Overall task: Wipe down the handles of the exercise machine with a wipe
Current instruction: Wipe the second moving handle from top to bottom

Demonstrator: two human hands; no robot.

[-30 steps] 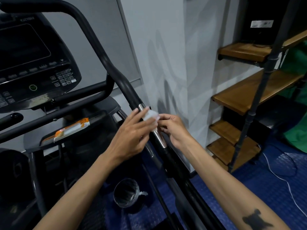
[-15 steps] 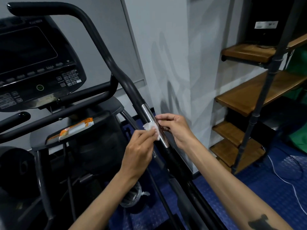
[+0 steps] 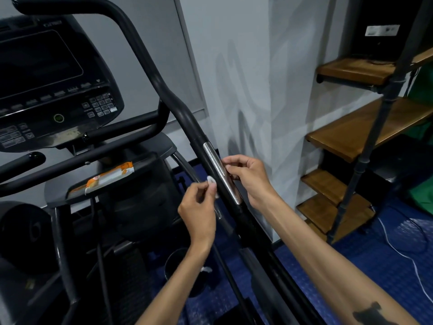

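We pinch the wipe (image 3: pixel 212 181) in our left hand (image 3: pixel 199 212), its fingers (image 3: pixel 206 187) curled on the white wad, just left of the handle (image 3: pixel 178 106). The wipe sits close against the black bar beside the steel strip (image 3: pixel 220 172); whether it touches, we cannot tell. Our right hand (image 3: pixel 248 179) is at the strip's right side, its fingers (image 3: pixel 232 160) bent and pinched together at the metal. Far left is the console (image 3: pixel 46 78), and below it a tray holding an orange pack (image 3: pixel 110 177). A bin (image 3: pixel 178 266) stands on the blue floor (image 3: pixel 386 266) under our left arm. Wooden shelves (image 3: pixel 365 127) stand at the right.
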